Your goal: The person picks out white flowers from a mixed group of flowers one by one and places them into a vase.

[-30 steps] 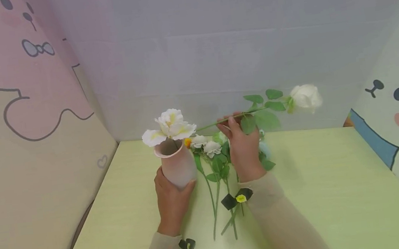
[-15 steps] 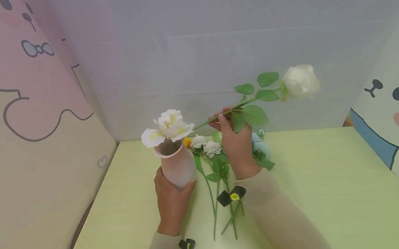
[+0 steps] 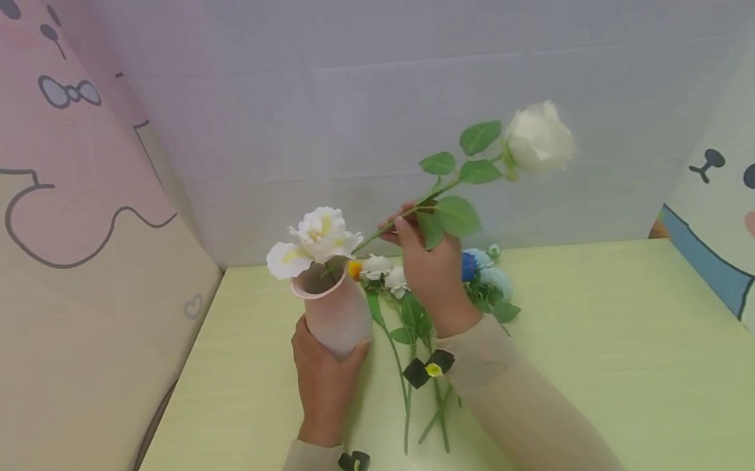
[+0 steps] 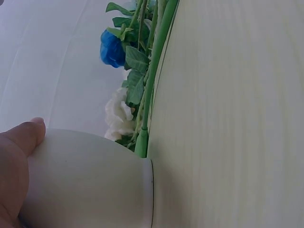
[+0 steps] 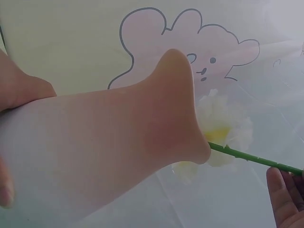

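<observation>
My left hand [image 3: 328, 383] grips the side of a pink-and-white vase [image 3: 340, 319], which stands upright on the table. One white flower with yellow markings [image 3: 322, 236], iris-like, leans out of its mouth. My right hand [image 3: 438, 279] pinches the green stem of a white rose [image 3: 538, 139], held slanting with the bloom up to the right. The stem's lower end lies at the vase mouth, behind the iris-like flower's petals. In the right wrist view the stem [image 5: 256, 157] meets the vase rim, and its tip is hidden behind it.
Several artificial flowers lie on the table right of the vase: white blooms [image 3: 376, 267], a blue one [image 4: 112, 50] and pale blue ones [image 3: 494, 280], stems toward the front. A pale back wall [image 3: 390, 108] and cartoon-printed side panels [image 3: 81, 185] enclose the table [image 3: 611, 348].
My right hand has moved left with the rose, the bloom rising and the stem tilting more steeply, its lower end now over the vase mouth. The left hand and vase stay put.
</observation>
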`<state>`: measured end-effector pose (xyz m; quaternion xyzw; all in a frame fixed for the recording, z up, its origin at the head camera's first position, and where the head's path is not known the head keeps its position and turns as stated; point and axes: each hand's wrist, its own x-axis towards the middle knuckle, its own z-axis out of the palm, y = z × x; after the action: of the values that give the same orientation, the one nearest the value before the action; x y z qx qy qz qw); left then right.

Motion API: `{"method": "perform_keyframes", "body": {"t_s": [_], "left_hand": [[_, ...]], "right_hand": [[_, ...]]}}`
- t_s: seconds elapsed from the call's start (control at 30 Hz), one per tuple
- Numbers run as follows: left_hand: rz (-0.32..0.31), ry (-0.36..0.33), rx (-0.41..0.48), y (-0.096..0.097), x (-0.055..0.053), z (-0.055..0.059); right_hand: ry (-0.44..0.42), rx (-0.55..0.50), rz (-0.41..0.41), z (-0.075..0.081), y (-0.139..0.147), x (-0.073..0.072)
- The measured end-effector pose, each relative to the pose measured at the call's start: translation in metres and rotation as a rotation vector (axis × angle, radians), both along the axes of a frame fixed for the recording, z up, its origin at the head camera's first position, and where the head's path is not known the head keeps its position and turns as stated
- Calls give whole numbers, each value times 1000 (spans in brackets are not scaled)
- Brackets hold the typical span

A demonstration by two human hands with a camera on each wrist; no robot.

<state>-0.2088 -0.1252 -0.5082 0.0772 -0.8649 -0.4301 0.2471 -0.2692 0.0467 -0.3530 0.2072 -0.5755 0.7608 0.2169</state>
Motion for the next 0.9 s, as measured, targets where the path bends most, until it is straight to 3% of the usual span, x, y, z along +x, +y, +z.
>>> {"method": "perform_keyframes", "body": {"t_s": [0.9], "left_hand": [[9, 16, -22, 0, -2, -3]], "right_hand": [[20, 84, -4, -13, -27, -7]]}}
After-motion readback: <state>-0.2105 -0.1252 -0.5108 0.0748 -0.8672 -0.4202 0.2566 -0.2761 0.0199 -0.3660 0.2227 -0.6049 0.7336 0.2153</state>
